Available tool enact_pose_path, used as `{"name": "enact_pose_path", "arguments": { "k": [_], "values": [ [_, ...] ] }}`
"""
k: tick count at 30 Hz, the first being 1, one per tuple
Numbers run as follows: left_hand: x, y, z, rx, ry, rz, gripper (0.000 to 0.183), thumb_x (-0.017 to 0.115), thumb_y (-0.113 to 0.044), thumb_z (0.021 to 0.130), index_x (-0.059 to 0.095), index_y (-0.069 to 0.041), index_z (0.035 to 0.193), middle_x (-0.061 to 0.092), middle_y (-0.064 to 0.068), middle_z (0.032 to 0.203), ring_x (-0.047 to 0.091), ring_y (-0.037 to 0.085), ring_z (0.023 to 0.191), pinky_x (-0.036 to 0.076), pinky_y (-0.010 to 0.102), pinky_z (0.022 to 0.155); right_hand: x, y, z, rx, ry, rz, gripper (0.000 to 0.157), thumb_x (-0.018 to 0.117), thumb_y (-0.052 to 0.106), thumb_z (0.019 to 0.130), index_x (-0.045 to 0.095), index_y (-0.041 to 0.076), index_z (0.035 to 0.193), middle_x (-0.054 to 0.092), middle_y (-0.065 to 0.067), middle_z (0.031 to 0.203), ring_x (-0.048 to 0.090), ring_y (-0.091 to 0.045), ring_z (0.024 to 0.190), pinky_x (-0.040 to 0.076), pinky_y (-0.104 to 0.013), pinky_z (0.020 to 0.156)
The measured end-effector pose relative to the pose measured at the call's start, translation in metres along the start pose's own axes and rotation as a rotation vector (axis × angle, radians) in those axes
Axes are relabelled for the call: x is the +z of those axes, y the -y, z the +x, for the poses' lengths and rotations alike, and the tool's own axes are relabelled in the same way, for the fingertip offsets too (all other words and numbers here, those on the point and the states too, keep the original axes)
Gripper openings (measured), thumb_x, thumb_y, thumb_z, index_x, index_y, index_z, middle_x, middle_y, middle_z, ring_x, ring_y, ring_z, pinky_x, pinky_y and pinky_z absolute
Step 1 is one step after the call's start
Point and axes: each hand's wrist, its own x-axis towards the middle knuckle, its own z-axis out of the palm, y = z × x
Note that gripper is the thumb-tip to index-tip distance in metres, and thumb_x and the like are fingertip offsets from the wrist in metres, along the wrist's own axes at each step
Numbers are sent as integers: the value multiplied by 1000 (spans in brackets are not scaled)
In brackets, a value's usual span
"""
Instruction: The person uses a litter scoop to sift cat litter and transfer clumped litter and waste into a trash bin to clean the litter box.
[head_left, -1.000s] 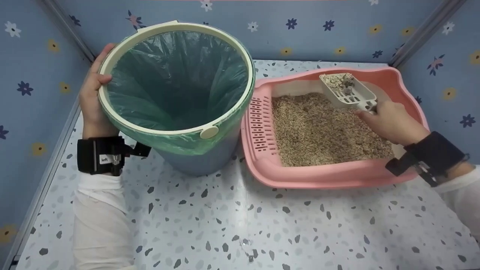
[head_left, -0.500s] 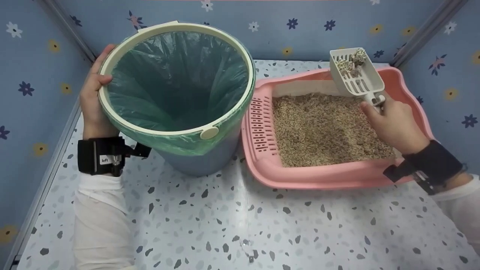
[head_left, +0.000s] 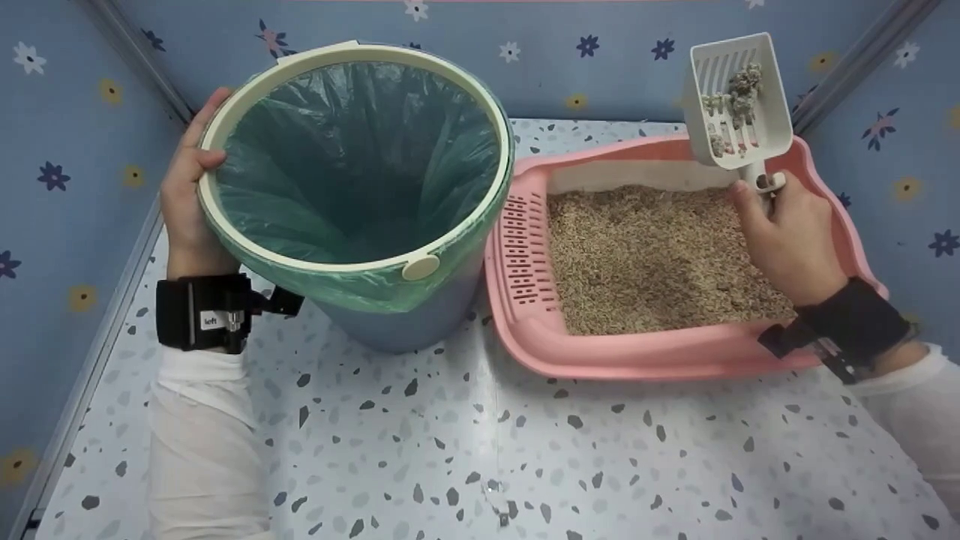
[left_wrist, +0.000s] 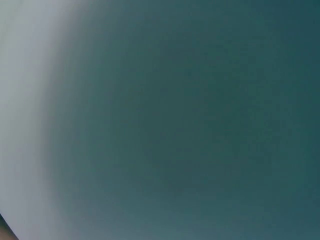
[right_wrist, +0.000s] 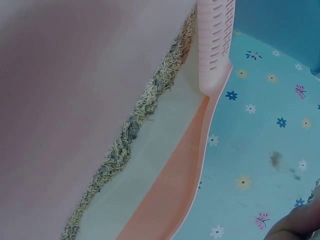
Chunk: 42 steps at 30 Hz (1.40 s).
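Note:
In the head view my left hand (head_left: 187,199) holds the blue trash can (head_left: 409,330) at its left side, thumb over the cream rim ring (head_left: 307,264). A green bag (head_left: 352,112) lines the can. My right hand (head_left: 799,244) grips the handle of a white slotted litter scoop (head_left: 776,124), raised above the far right of the pink litter box (head_left: 637,358). Greyish clumps (head_left: 742,94) and pellets lie in the scoop. Pellet litter (head_left: 630,262) covers the box floor. In the right wrist view part of the right hand (right_wrist: 297,222) shows at the lower right corner.
Blue flowered panels (head_left: 570,67) enclose the back and both sides. The speckled floor (head_left: 480,450) extends in front of the can and box, which stand close together. Blurred teal surface (left_wrist: 175,125) fills most of the left wrist view.
My right hand has lifted the scoop up and back from over the litter, tipping its front end upward; the clumps slid toward the handle. My left hand and the trash can stay put.

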Motion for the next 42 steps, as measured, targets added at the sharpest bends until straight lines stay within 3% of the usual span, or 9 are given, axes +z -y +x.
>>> {"name": "enact_pose_path", "arguments": {
  "k": [12, 16, 24, 30, 37, 42],
  "values": [
    [0, 1, -1, 16, 4, 74, 60, 24, 6, 86, 41, -6, 142, 36, 10, 148, 31, 22, 137, 20, 35, 114, 5, -4, 0, -26, 55, -38, 35, 49, 40, 95, 51, 6, 84, 44, -5, 63, 37, -17, 52, 27, -28, 53],
    [-2, 0, -1, 7, 1, 46, 59, 28, 7, 85, 42, -6, 141, 37, 10, 148, 32, 21, 137, 20, 35, 114, 4, -4, 1, -39, 85, -49, 36, 49, 41, 95, 52, 7, 85, 43, -4, 63, 36, -17, 52, 27, -28, 52],
    [-1, 1, -1, 10, 7, 47, 59, 26, 7, 85, 42, -6, 141, 38, 10, 147, 33, 21, 136, 20, 35, 114, 3, -4, 1, -35, 201, -121, 47, 48, 44, 95, 54, 0, 109, 50, -8, 69, 44, -18, 53, 34, -27, 46],
    [0, 1, -1, 19, 11, 72, 59, 22, 6, 87, 40, -6, 142, 35, 10, 149, 31, 21, 137, 19, 35, 114, 3, -6, -3, -36, 267, -200, 60, 46, 49, 94, 51, -6, 117, 56, -15, 73, 52, -26, 56, 41, -41, 49],
    [0, 0, -1, 12, -5, 41, 58, 25, 6, 86, 43, -6, 140, 37, 9, 148, 32, 20, 137, 20, 33, 113, 7, -7, -12, -152, 211, -292, 46, 49, 43, 95, 51, -4, 94, 59, -21, 73, 56, -35, 56, 44, -52, 50],
    [0, 1, -1, 5, -9, 41, 59, 25, 6, 86, 42, -6, 141, 37, 10, 148, 32, 21, 137, 20, 34, 114, 9, -9, -14, -177, 203, -294, 45, 50, 41, 95, 52, -4, 95, 59, -20, 71, 56, -35, 56, 44, -53, 51]
  ]
}}
